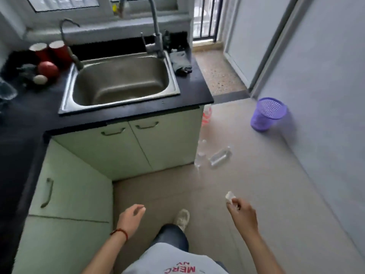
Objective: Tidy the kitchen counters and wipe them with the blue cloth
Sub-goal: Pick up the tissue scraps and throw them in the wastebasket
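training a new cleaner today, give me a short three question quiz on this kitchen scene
1. True or false: the stainless steel sink basin has dishes in it.
2. What does the right hand pinch? A) small white crumpled scrap B) blue cloth C) red cup
3. Where does the purple mesh plastic bin stand?

Key
1. False; no dishes show in it.
2. A, the small white crumpled scrap; the left hand holds nothing.
3. On the floor by the right-hand wall, apart from the black counter.
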Available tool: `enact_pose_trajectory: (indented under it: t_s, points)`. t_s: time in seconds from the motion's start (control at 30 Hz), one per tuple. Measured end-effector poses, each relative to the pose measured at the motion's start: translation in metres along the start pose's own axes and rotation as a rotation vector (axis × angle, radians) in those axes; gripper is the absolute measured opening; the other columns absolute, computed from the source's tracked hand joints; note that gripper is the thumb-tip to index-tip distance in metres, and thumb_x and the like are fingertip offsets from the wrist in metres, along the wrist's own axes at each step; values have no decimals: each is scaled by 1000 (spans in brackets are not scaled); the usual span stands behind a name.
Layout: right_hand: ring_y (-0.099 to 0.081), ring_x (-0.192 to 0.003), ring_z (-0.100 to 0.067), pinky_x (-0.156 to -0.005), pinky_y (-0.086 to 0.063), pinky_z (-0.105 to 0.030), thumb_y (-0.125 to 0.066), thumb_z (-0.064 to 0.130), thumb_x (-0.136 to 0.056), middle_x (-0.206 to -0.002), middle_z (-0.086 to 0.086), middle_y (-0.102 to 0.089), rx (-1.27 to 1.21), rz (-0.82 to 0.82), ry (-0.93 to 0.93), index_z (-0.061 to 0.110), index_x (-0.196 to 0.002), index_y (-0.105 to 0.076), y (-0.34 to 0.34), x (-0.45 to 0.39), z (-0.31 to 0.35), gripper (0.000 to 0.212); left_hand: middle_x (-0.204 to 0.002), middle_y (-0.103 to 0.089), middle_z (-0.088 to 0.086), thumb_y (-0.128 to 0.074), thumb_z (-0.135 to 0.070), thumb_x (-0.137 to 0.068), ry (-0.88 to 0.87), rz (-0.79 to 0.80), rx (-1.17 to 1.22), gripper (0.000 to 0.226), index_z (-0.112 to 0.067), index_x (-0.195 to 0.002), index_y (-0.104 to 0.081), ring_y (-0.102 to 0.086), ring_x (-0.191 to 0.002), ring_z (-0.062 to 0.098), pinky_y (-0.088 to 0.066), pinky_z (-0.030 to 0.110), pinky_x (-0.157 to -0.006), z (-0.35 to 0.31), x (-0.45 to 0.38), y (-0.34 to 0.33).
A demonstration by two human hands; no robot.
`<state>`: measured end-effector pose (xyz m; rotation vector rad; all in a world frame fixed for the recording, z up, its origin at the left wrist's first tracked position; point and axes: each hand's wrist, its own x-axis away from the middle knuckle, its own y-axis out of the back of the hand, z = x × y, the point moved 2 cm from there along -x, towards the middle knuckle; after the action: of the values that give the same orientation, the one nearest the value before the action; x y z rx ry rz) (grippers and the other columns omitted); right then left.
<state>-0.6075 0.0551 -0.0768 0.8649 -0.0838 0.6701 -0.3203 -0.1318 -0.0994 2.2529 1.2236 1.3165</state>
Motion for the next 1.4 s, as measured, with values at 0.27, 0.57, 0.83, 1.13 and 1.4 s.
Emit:
enact_pose_trajectory:
  t_s: [0.27,0.57,0.83,1.13,1.4]
  points:
    - [-53,-75,-29,-65,-35,-29,-66,12,-80,-78,-16,-60,-102,-223,-361,-1,-83,-65,48,-48,-41,13,-113,-66,13,-52,-21,-90,-172,227,-237,25,-7,-107,-65,-58,-105,25,-41,29,-85,-143,-112,-47]
    - [-43,-65,-22,-63,-34,-28,-65,23,-82,-66,-2,-47,-191,-430,-576,19,-65,-49,93,-87,-82,23,-108,-68,16,-53,-19,-89,-447,491,-407,26,-5,-108,-64,-61,-102,28,-43,28,-83,-334,-165,-166]
    - [-45,-65,-22,-62,-35,-27,-63,34,-83,-66,-3,-50,-196,-341,-574,19,-63,-49,166,-205,-128,29,-87,-63,11,-50,-12,-90,-411,470,-259,23,0,-106,-62,-59,-84,23,-43,29,-77,-450,-193,-250]
    - [-37,-59,-21,-51,-32,-26,-53,44,-87,-55,4,-36,-100,-242,-338,21,-49,-32,279,-392,-104,49,-81,-62,10,-49,-7,-90,-178,364,-143,22,5,-103,-62,-56,-76,25,-45,35,-77,-488,-230,-278]
    - [-48,-68,-29,-61,-34,-31,-57,44,-85,-64,-8,-54,-101,-161,-324,7,-64,-55,308,-557,-79,42,-85,-61,15,-49,-5,-90,-1,270,4,23,10,-103,-60,-54,-75,26,-41,32,-67,-562,-315,-315]
